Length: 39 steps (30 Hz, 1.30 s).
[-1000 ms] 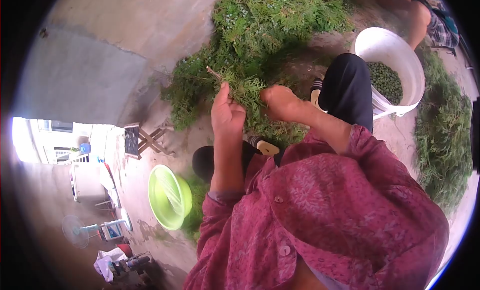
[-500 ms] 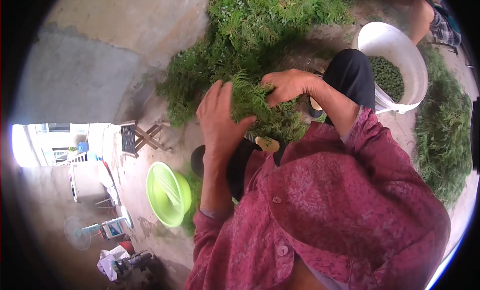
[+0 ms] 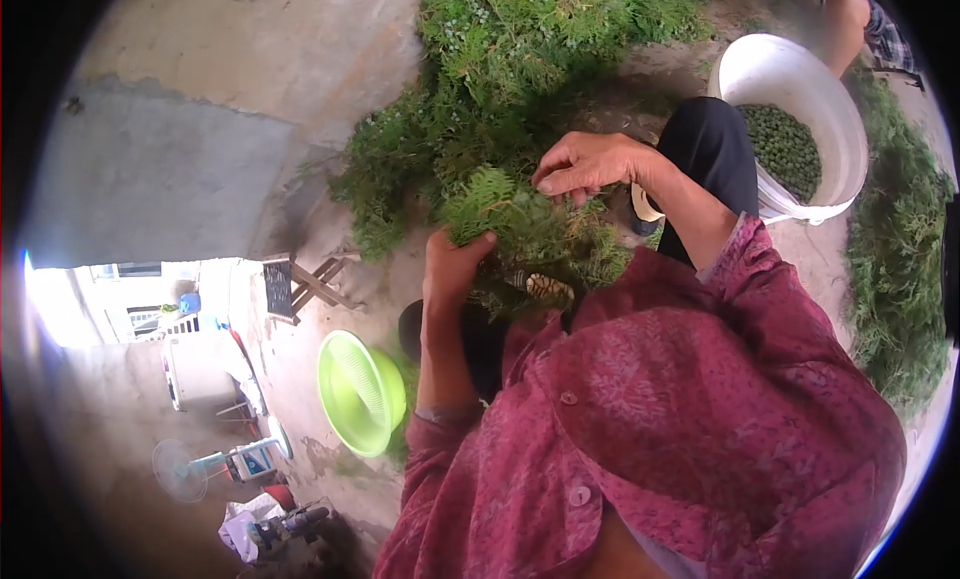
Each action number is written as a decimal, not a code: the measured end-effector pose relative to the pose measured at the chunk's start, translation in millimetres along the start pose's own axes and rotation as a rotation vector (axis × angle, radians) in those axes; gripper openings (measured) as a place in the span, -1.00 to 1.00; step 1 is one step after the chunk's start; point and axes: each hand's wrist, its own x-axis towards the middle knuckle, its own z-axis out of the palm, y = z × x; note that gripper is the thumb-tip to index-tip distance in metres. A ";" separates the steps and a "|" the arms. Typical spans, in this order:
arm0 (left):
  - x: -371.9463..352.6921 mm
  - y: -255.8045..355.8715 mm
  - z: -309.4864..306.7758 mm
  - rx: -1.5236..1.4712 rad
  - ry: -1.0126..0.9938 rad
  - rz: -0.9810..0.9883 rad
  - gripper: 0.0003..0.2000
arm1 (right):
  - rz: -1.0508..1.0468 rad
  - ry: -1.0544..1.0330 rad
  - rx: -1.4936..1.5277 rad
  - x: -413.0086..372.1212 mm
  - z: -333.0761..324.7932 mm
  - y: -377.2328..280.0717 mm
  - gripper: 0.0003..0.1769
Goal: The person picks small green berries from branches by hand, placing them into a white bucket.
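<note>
My left hand (image 3: 455, 262) is closed round a feathery green cypress sprig (image 3: 490, 204), thumb toward the leaves. At the sprig's other side, my right hand (image 3: 597, 164) has its fingers curled and thumb drawn in. Whatever it pinches, if anything, is too small to make out. Below my right hand, more leafy twigs (image 3: 585, 244) lie over my lap and feet. A large heap of cypress branches (image 3: 560, 39), some with pale green cones, lies just beyond both hands.
Right of my knee stands a white bucket (image 3: 845, 129) partly filled with small green cones (image 3: 783, 151). More branches (image 3: 895, 269) lie beside it. A bright green basin (image 3: 385, 404), a folding stool (image 3: 300, 287) and a fan (image 3: 185, 469) are on the left. Another person's arm (image 3: 845, 24) shows top right.
My left hand has gone from spread fingers to closed round the sprig. My right hand has lifted slightly, its fingers shifted off the leaves. The whole view has moved a little.
</note>
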 end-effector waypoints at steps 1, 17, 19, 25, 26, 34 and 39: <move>0.5 -5.1 -1.7 0.006 0.006 -0.003 -0.74 | 0.050 0.008 0.092 1.3 1.2 3.8 -0.66; -4.5 -3.8 24.3 -0.187 0.180 -0.366 -0.40 | -0.041 0.283 0.364 21.8 19.6 43.7 -0.75; -2.5 -6.2 27.8 -0.098 0.150 -0.366 -0.36 | -0.171 0.330 0.294 26.4 28.5 48.8 -0.74; 0.7 -9.3 37.0 -0.007 0.158 -0.354 -0.30 | -0.290 0.386 0.091 31.2 39.5 56.4 -0.74; 0.8 -9.7 37.5 -0.030 0.181 -0.367 -0.34 | -0.289 0.385 0.093 29.4 40.0 54.5 -0.74; -0.3 -15.1 42.2 -0.312 -0.043 -0.203 -0.67 | -0.328 0.500 -0.216 25.7 40.0 52.6 -0.80; -2.2 -21.9 44.0 -0.293 -0.050 -0.136 -0.71 | -0.279 0.534 -0.288 24.8 40.7 52.1 -0.82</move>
